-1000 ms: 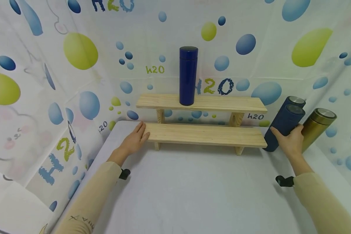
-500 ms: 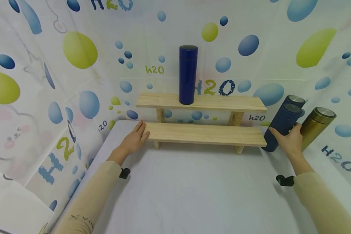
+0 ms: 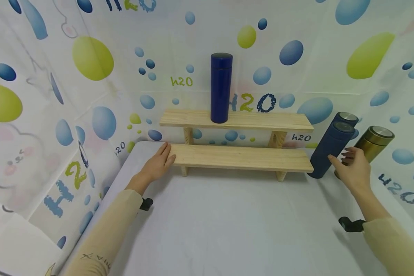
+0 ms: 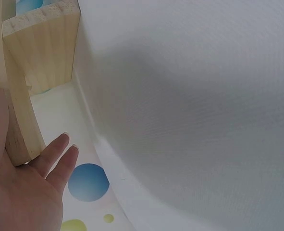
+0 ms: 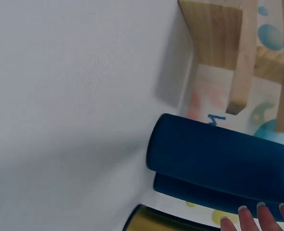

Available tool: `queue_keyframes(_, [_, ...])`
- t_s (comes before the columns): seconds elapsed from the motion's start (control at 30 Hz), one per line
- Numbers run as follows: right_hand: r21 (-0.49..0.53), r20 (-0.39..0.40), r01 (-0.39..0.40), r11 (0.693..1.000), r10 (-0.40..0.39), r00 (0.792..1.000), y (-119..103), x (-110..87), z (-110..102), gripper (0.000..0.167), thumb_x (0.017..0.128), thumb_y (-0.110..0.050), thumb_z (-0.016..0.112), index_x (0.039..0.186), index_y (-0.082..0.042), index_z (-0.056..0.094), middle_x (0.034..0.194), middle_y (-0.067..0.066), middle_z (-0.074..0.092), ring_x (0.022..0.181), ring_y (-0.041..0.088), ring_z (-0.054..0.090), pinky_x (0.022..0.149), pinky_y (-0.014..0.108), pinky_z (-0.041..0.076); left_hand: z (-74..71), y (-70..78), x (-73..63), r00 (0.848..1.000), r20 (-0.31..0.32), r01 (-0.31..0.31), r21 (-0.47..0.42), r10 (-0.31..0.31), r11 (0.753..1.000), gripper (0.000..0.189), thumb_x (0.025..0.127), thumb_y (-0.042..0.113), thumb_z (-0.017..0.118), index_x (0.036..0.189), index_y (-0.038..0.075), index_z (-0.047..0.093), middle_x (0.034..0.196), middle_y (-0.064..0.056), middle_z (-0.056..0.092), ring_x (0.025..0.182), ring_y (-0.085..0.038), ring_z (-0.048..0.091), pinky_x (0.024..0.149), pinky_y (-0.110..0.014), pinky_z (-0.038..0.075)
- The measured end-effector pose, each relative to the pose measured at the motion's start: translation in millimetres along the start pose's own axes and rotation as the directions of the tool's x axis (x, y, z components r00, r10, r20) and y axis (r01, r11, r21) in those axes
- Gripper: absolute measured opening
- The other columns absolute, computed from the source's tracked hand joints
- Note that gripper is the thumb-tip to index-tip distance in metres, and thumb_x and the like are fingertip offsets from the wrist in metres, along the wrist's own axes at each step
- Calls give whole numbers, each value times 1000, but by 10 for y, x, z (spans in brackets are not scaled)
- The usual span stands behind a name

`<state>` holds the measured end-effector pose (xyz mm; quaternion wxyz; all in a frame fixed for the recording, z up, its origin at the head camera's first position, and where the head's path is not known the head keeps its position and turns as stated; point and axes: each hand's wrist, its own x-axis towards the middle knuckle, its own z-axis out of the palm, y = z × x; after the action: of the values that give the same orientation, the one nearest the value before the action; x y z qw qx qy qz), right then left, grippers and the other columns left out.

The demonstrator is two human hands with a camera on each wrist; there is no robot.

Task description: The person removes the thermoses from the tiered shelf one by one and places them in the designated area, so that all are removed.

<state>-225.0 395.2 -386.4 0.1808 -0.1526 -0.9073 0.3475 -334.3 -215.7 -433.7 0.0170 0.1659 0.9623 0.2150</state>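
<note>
My left hand (image 3: 154,167) rests on the left end of the lower board (image 3: 241,157) of a two-step wooden rack. In the left wrist view, two straight fingers (image 4: 60,161) reach past the board's end. At the rack's right end stand two dark blue flasks, a front one (image 3: 331,149) and a rear one (image 3: 349,117) mostly hidden by it. A gold flask (image 3: 373,142) stands to their right, partly behind my right hand (image 3: 356,172). That hand's thumb and fingers are spread apart at the front flask. Several fingertips (image 5: 264,217) show at the flasks' side in the right wrist view.
A glossy blue flask (image 3: 221,90) stands on the rack's upper board (image 3: 269,120). White cloth (image 3: 227,222) covers the table in front. Patterned sheets (image 3: 100,61) hang close behind the rack and along both sides.
My right hand has loosened its grip on the front dark blue flask and drawn back to the right. The flasks hold their places, and my left hand stays on the rack.
</note>
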Motion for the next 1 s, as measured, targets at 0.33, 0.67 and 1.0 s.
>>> queue_keyframes(0.33, [13, -40, 191, 981, -191, 981, -322, -249, 23, 57, 102, -33, 64, 140, 7, 47, 133, 27, 57, 119, 42, 56, 91, 29, 47, -18, 4, -15, 1000, 3, 4, -5, -4, 1000, 71, 112, 43, 31, 161, -6, 13, 170, -24, 7, 155, -42, 15, 123, -54, 22])
queue_keyframes(0.67, [156, 32, 335, 929, -344, 938, -916, -333, 216, 57, 100, -31, 69, 142, 2, 47, 136, 22, 56, 125, 41, 55, 106, 56, 45, 14, 13, -21, 1000, -5, 2, -11, -2, 1000, 72, 112, 43, 31, 161, -7, 14, 169, -25, 7, 155, -42, 15, 123, -55, 22])
queue_keyframes(1.0, [367, 147, 386, 846, -462, 874, -1628, -157, 588, 61, 97, -27, 73, 145, -2, 45, 138, 20, 53, 130, 40, 52, 111, 58, 40, 11, 16, -13, 1000, -13, 1, -10, -1, 1000, 70, 112, 41, 32, 160, -7, 15, 169, -25, 8, 154, -42, 17, 122, -55, 23])
